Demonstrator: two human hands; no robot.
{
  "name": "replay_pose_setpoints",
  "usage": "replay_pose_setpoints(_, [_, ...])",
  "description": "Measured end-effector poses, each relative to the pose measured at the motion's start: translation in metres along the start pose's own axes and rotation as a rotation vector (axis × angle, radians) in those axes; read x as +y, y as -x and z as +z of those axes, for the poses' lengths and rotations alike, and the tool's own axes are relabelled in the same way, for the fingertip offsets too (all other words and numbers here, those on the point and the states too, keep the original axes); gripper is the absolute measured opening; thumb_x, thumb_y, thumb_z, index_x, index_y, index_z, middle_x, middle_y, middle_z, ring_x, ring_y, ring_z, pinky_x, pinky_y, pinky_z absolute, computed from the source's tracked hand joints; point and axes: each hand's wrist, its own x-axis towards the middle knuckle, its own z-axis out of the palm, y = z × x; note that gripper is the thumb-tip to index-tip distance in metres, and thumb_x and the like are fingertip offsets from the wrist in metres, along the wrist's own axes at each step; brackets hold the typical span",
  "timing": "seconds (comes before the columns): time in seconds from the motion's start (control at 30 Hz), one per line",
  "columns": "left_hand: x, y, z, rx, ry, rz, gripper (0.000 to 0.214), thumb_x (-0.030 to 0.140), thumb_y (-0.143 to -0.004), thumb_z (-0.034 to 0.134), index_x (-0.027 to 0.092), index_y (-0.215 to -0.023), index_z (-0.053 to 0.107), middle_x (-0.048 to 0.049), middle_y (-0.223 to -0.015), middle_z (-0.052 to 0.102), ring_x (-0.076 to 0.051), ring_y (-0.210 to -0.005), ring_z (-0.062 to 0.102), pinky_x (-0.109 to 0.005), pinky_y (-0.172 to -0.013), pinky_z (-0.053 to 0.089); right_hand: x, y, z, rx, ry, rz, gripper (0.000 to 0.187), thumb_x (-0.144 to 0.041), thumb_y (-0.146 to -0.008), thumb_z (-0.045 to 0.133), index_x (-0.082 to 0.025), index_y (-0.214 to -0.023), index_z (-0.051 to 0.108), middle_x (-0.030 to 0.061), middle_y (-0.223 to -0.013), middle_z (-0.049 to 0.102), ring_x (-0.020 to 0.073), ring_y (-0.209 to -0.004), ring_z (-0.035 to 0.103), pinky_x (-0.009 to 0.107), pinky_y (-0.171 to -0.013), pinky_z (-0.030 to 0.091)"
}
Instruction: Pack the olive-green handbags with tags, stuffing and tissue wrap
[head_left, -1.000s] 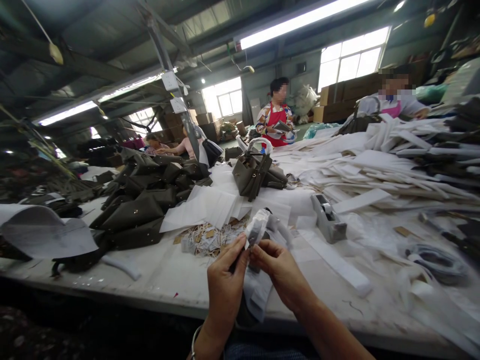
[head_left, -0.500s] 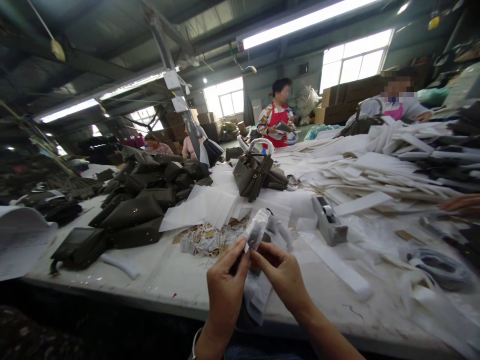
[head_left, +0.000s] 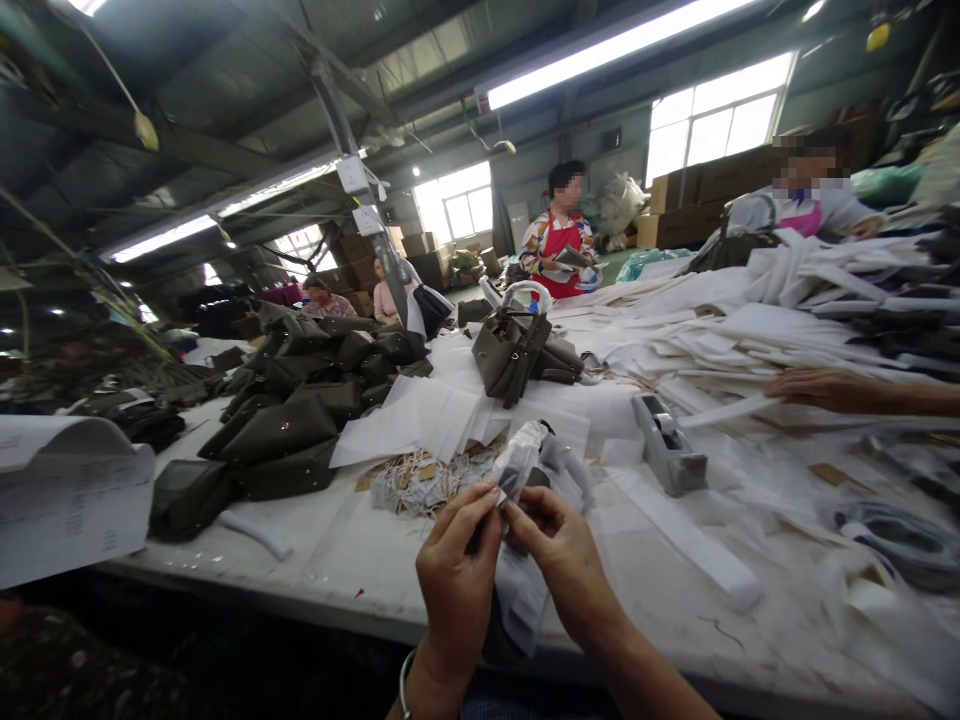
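My left hand [head_left: 457, 575] and my right hand [head_left: 562, 565] meet at the near table edge, fingers pinched on a dark strap wrapped in white paper [head_left: 517, 465]. The wrapped end sticks up above my fingers. More white wrapping [head_left: 521, 600] hangs down between my wrists. Just beyond my hands lies a heap of small paper tags with strings [head_left: 420, 480].
Dark olive bags [head_left: 292, 415] are piled at the left; one handbag [head_left: 510, 355] stands mid-table. A grey tape dispenser [head_left: 667, 455] sits right of my hands. White paper sheets [head_left: 735, 330] cover the right side, where another person's hand [head_left: 817, 385] reaches in. Other people work at the far end.
Another person's hand has reached in from the right over the white sheets. A paper sheet at the left edge has shifted. My hands stay pinched on the wrapped strap.
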Motion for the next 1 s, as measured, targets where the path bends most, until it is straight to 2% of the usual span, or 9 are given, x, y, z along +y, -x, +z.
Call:
replay_pose_setpoints(0.43, [0.001, 0.002, -0.001, -0.042, -0.097, 0.114, 0.019, 0.008, -0.088, 0.064, 0.018, -0.102, 0.071, -0.0063, -0.105, 0.072, -0.017, -0.1, 0.069, -0.028, -0.094, 0.057, -0.001, 0.004, 0.001, 0.074, -0.056, 0.038, 0.042, -0.048, -0.063, 0.089, -0.018, -0.087, 0.071, 0.0049, -0.085, 0.073, 0.0188, -0.08, 0.065, 0.027, -0.072, 0.052])
replay_pose_setpoints(0.73, [-0.008, 0.01, -0.002, -0.108, -0.152, 0.206, 0.034, 0.005, -0.088, 0.059, 0.016, -0.12, 0.066, -0.011, -0.119, 0.069, -0.02, -0.112, 0.065, -0.033, -0.101, 0.055, 0.003, 0.005, 0.003, 0.08, -0.093, 0.066, 0.043, -0.047, -0.061, 0.09, -0.017, -0.087, 0.072, 0.0048, -0.085, 0.074, 0.0212, -0.082, 0.068, 0.031, -0.079, 0.057])
replay_pose_setpoints(0.87, [-0.008, 0.014, -0.005, -0.148, -0.152, 0.213, 0.043, 0.004, -0.088, 0.057, 0.016, -0.129, 0.062, -0.0129, -0.128, 0.065, -0.023, -0.12, 0.062, -0.036, -0.104, 0.053, 0.0, 0.005, 0.003, 0.061, -0.074, 0.067, 0.042, -0.047, -0.063, 0.089, -0.018, -0.088, 0.072, 0.0064, -0.088, 0.075, 0.0249, -0.086, 0.07, 0.036, -0.082, 0.058])
replay_pose_setpoints(1.0, [-0.008, 0.017, -0.003, -0.128, -0.148, 0.203, 0.047, 0.004, -0.088, 0.057, 0.017, -0.133, 0.06, -0.0137, -0.131, 0.064, -0.025, -0.123, 0.061, -0.038, -0.105, 0.053, -0.003, 0.005, 0.002, 0.046, -0.018, 0.036, 0.045, -0.049, -0.064, 0.088, -0.018, -0.093, 0.074, 0.0099, -0.095, 0.075, 0.0302, -0.093, 0.07, 0.041, -0.086, 0.058])
